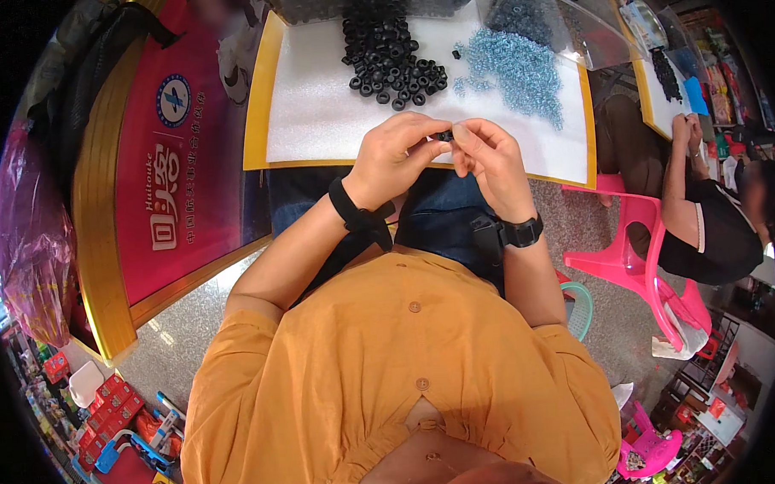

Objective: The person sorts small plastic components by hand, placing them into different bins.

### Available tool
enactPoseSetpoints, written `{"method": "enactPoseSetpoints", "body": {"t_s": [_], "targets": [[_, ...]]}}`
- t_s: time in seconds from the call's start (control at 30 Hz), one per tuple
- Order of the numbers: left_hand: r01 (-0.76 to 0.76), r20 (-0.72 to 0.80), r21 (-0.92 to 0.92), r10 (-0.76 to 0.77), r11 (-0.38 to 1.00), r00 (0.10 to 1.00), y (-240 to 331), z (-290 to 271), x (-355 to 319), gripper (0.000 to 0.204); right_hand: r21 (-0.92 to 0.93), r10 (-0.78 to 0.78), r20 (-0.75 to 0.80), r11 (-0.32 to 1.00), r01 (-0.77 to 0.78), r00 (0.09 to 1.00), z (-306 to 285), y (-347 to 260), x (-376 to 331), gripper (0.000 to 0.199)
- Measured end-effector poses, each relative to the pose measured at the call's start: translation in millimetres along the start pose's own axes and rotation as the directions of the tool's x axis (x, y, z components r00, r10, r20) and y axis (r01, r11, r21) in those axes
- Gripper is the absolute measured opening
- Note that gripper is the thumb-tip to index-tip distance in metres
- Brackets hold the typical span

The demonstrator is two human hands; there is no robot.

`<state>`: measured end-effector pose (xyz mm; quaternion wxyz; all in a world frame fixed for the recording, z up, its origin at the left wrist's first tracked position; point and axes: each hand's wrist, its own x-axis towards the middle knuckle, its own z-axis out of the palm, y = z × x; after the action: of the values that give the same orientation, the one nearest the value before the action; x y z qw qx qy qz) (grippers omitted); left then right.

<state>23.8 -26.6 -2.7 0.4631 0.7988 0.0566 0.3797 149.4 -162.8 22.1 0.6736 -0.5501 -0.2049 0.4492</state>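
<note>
In front of my body, over the near edge of the table, my left hand and my right hand meet with fingers closed in a pinch. Between their fingertips is a small black piece, partly hidden by the fingers. It resembles the black ring-shaped parts with centre holes heaped just beyond my left hand. Farther right lies a pile of tiny light-blue translucent pieces. A lone black bit sits between the two piles.
The white tabletop has yellow edges. Clear plastic bins stand along its far side. To the left is a pink panel with a wooden frame. At right, a person works at another table, near a pink plastic chair.
</note>
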Motion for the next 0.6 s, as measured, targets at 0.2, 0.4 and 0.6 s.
{"method": "enactPoseSetpoints", "body": {"t_s": [0.2,0.4,0.6], "targets": [[-0.058,0.091,-0.065,0.063,0.996,0.994,9,-13,9,0.033,0.218,0.08,0.254,0.966,-0.138,0.964,-9,-1,-6,0.03],[0.004,0.154,-0.122,0.015,0.993,0.988,11,-14,9,0.035,0.299,0.072,0.287,0.941,-0.16,0.955,-12,12,-6,0.033],[-0.178,0.169,-0.01,0.177,0.984,0.97,2,-15,10,0.036,0.134,0.084,0.202,0.985,-0.112,0.976,-2,6,-10,0.03]]}}
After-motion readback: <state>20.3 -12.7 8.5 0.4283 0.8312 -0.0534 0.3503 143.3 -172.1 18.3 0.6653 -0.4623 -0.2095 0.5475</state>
